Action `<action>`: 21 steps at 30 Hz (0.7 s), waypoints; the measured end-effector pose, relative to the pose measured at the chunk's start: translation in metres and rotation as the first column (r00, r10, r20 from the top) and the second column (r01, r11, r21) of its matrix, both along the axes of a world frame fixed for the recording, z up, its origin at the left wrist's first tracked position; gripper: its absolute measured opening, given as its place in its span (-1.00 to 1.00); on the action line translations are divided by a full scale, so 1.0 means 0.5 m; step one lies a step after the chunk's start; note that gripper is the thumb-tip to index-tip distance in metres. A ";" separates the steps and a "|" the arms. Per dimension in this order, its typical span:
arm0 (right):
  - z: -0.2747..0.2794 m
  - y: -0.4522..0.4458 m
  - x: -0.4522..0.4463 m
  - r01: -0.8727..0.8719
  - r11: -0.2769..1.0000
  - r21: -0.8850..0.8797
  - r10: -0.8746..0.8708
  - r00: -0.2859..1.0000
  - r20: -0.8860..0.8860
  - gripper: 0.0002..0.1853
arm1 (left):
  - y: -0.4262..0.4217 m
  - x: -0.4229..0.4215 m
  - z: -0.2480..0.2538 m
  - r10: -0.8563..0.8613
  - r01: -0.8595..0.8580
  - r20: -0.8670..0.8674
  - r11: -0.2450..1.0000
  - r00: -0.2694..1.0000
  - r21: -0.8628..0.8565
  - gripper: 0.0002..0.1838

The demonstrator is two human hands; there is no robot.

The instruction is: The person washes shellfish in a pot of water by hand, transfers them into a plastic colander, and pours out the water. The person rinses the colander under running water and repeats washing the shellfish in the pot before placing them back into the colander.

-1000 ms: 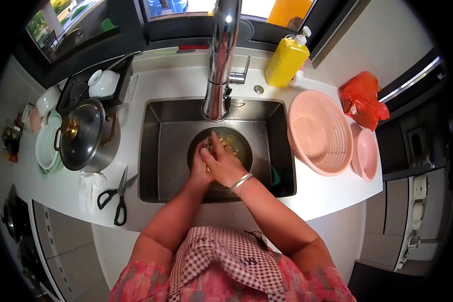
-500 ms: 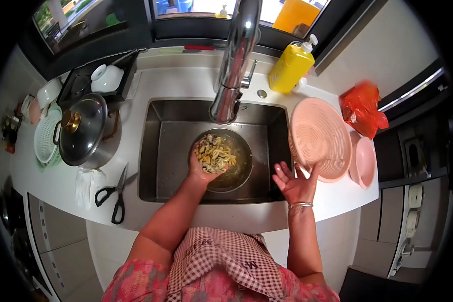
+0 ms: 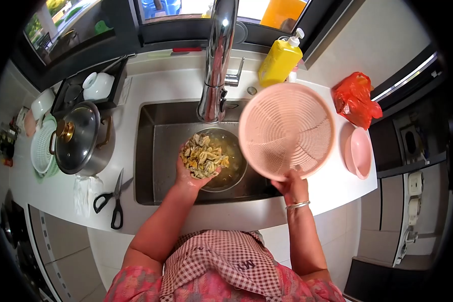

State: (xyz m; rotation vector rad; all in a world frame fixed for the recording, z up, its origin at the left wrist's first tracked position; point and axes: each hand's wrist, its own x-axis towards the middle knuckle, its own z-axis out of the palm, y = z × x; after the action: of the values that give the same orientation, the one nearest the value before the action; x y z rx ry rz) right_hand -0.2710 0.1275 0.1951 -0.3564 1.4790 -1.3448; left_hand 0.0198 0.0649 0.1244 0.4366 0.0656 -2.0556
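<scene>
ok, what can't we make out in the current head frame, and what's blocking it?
All in the head view:
- Palm of the left hand: under the shucked shellfish meat.
- Some fingers of the right hand: behind the pink colander.
- Right rear corner of the sink: behind the colander.
- Contents of the pot: under its lid.
- Top of the faucet: cut off by the upper edge.

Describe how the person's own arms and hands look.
The left hand and the right hand wear no gloves. A smooth, silver-coloured bangle circles the right wrist; none shows on the left. The short sleeves are pinkish red with a greyish pattern.
</scene>
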 end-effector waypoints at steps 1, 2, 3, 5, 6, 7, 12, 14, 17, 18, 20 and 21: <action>-0.010 0.008 0.013 -0.049 0.998 0.041 0.050 0.999 -0.015 -0.56 | 0.001 0.009 0.004 -0.031 0.025 -0.061 0.995 0.998 -0.092 -0.43; -0.027 0.016 0.026 -0.100 0.992 0.082 0.102 0.994 -0.027 -0.57 | 0.002 0.004 0.023 -0.004 -0.001 -0.055 0.995 0.998 -0.099 -0.44; -0.032 0.021 0.049 -0.150 0.984 0.091 0.155 0.986 -0.053 -0.60 | -0.001 -0.014 0.055 0.026 -0.031 -0.049 0.994 0.998 -0.106 -0.44; -0.035 0.027 0.082 -0.268 0.949 0.167 0.272 0.962 0.003 -0.65 | -0.018 -0.034 0.066 0.055 -0.065 -0.055 0.977 0.997 -0.205 -0.51; -0.051 0.026 0.093 -0.336 0.917 0.215 0.329 0.942 0.069 -0.68 | -0.019 -0.040 0.069 0.072 -0.059 0.081 0.988 0.994 -0.143 -0.54; -0.072 0.027 0.098 -0.389 0.894 0.225 0.373 0.921 0.112 -0.74 | -0.019 -0.049 0.071 0.079 -0.064 0.214 0.995 0.974 -0.076 -0.56; -0.064 0.019 0.155 -0.511 0.844 0.161 0.450 0.839 0.305 -0.81 | 0.005 -0.039 0.055 0.285 0.067 0.885 0.941 0.367 -0.331 -0.51; -0.086 0.019 0.158 -0.526 0.841 0.130 0.450 0.812 0.373 -0.83 | 0.010 -0.009 0.060 0.218 0.206 0.932 0.937 0.291 -0.283 -0.50; -0.087 0.022 0.163 -0.516 0.828 0.220 0.429 0.835 0.346 -0.88 | -0.001 0.045 0.105 0.072 0.424 0.988 0.897 0.134 -0.122 -0.50; -0.091 0.025 0.162 -0.512 0.824 0.243 0.421 0.840 0.341 -0.89 | -0.004 0.050 0.138 0.102 0.519 0.994 0.852 -0.039 -0.067 -0.52; -0.087 0.029 0.159 -0.518 0.822 0.237 0.426 0.836 0.347 -0.88 | -0.008 0.059 0.179 0.208 0.655 0.908 0.751 -0.363 0.090 -0.56; -0.083 0.030 0.158 -0.522 0.821 0.232 0.430 0.832 0.350 -0.87 | -0.007 0.063 0.148 0.530 0.711 0.695 0.702 -0.486 -0.038 -0.58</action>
State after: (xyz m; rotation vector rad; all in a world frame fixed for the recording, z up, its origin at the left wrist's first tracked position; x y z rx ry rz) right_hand -0.1919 0.1423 0.1535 -0.2877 1.2269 -0.6975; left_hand 0.0515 0.0612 0.1987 1.7472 -2.1369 -0.6280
